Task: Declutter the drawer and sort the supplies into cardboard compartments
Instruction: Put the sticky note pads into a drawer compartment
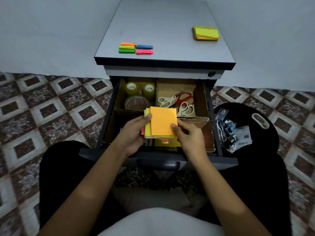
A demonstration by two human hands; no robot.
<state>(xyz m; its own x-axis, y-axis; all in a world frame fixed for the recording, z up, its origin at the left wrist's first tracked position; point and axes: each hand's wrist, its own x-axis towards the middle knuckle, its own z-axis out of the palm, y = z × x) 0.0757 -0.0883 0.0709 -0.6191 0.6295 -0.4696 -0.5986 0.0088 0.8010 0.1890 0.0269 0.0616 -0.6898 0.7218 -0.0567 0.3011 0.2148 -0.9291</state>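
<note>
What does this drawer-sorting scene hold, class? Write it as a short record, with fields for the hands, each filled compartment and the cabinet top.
hands: left hand and right hand both hold a stack of sticky notes, orange on top
back-left compartment: three tape rolls
back-right compartment: scissors, white- and red-handled
front compartment: yellow notes, partly hidden
cabinet top: coloured index tabs at left, sticky-note pad at right
beside drawer: black container with packaging
</note>
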